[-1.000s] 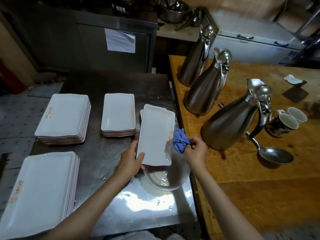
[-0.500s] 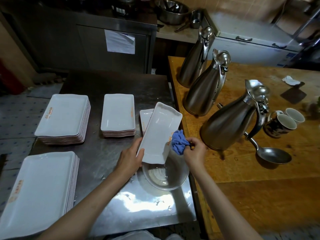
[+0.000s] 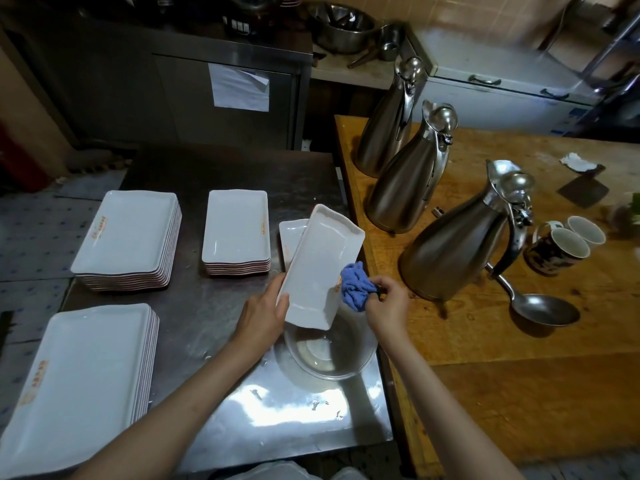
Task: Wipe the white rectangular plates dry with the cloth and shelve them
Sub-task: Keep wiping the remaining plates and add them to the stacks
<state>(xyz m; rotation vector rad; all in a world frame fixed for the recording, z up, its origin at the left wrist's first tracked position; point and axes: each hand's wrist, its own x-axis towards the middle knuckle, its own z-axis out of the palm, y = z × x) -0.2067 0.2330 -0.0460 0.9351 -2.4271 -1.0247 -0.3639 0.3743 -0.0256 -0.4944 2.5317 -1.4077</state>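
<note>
- L hand (image 3: 261,315) gripped near-left edge of white rect. plate (image 3: 320,270), thumb over the rim, fingers hidden behind plate.
- Plate was tilted, lifted off steel table (image 3: 207,299), near end above clear glass bowl (image 3: 329,351); bowl's far rim hidden by plate.
- R hand (image 3: 388,308) pinched bunched blue cloth (image 3: 356,287), fingers curled round it; cloth touched plate's right edge by an orange mark, mark too small to read.
- Another plate (image 3: 289,244) lay flat behind the held one, mostly covered; couldn't tell if it was single or a stack.
- Three stacks on table: small stack (image 3: 237,230) centre, bigger stack (image 3: 128,233) far left, large stack (image 3: 79,382) near left, its near corner cut off by frame edge. Plate count per stack not clear.
- Wooden counter (image 3: 519,341) to the right, just beside table: three steel jugs (image 3: 450,251), ladle (image 3: 540,308) w/ handle partly behind nearest jug, two mugs (image 3: 561,245).
- Crumpled white scrap (image 3: 576,162) far right, unclear what it was.
- Background dark: metal bowl (image 3: 341,27) on back shelf, paper sheet (image 3: 239,86) on cabinet, print not legible.
</note>
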